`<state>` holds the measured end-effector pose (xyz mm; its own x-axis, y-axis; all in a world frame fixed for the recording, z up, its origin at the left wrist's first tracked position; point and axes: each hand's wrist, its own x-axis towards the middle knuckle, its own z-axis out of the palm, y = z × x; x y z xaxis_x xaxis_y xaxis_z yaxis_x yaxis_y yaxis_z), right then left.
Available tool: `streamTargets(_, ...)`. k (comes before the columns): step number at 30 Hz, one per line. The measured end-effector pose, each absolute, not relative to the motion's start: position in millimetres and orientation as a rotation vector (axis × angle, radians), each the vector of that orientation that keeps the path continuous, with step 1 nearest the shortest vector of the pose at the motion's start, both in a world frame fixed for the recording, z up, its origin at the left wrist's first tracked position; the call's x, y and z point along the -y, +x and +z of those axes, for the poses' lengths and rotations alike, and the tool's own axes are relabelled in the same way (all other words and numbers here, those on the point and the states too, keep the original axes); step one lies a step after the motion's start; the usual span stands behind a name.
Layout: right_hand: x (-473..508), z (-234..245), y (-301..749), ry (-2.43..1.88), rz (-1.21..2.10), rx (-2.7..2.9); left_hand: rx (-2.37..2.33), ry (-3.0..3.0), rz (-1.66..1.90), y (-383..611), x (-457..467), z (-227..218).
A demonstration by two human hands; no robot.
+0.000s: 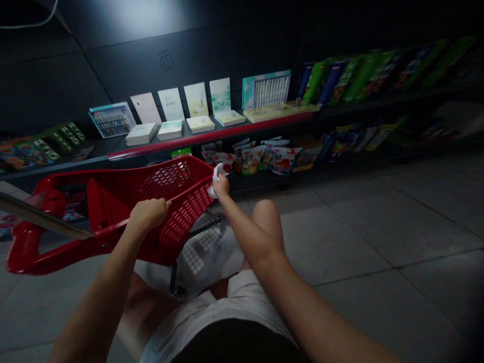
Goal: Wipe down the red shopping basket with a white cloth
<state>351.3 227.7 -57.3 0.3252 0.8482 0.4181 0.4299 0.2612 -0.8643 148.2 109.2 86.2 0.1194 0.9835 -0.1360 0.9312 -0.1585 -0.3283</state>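
Note:
A red plastic shopping cart basket [113, 201] stands in front of me, its mesh side facing me. My left hand [148, 213] is closed over the basket's near rim. My right hand [221, 185] reaches to the basket's far right corner and is closed on a small white cloth [215, 176], which is pressed against the rim there. My bent knee [266, 214] shows below the right arm.
Dark shelves [212, 135] run along the back with notebooks, paint sets and snack bags [264, 157]. A grey tiled floor [378, 237] spreads to the right. The cart's metal frame [176, 282] stands under the basket.

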Motion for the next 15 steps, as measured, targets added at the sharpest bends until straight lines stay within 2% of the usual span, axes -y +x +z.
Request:
streamTargets(4, -209.3, -66.6, 288.6, -1.413, 0.436, 1.254, 1.921, -2.216, 0.492, 151.1, -111.1, 86.0)
streamTargets(7, -182.1, -90.5, 259.5, -1.350, 0.312, 1.474, 1.913, -2.205, 0.500, 151.7, -112.6, 84.7)
streamTargets(12, -183.2, -123.1, 306.4, -1.011, 0.094, 2.096, 1.895, -2.191, 0.497, 149.1, -105.5, 83.1)
streamTargets(15, -199.4, -133.4, 340.3, -0.958, 0.107, 2.190, 1.894, -2.185, 0.471, 148.4, -102.7, 82.5)
